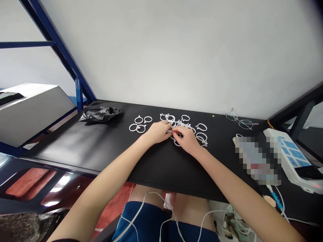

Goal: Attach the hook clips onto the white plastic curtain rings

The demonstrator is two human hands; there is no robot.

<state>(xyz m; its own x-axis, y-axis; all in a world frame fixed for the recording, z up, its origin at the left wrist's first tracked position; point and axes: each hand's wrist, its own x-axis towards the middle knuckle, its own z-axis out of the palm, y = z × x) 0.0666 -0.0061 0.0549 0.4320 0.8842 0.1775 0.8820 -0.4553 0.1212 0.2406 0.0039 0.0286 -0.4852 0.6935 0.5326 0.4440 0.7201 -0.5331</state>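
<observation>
Over the middle of the black table, my left hand [160, 131] and my right hand [186, 137] meet with fingertips pinched together. A white curtain ring [169, 131] shows between them, mostly hidden by the fingers. Around and behind my hands lies a loose pile of white plastic rings [185, 118] with small eyelets, some overlapping. More white rings [202, 136] lie just right of my right hand. Apart from the pile, left of my left hand, a small group of several rings [141, 129] rests flat on the table.
A crumpled black plastic bag [101, 114] sits at the table's back left. On the right are eyeglasses [239, 120], a blurred-out phone [256, 161] with a cable, and a white power strip [294, 158]. White cables [151, 193] hang over my lap. A pale wall [176, 57] rises behind the table.
</observation>
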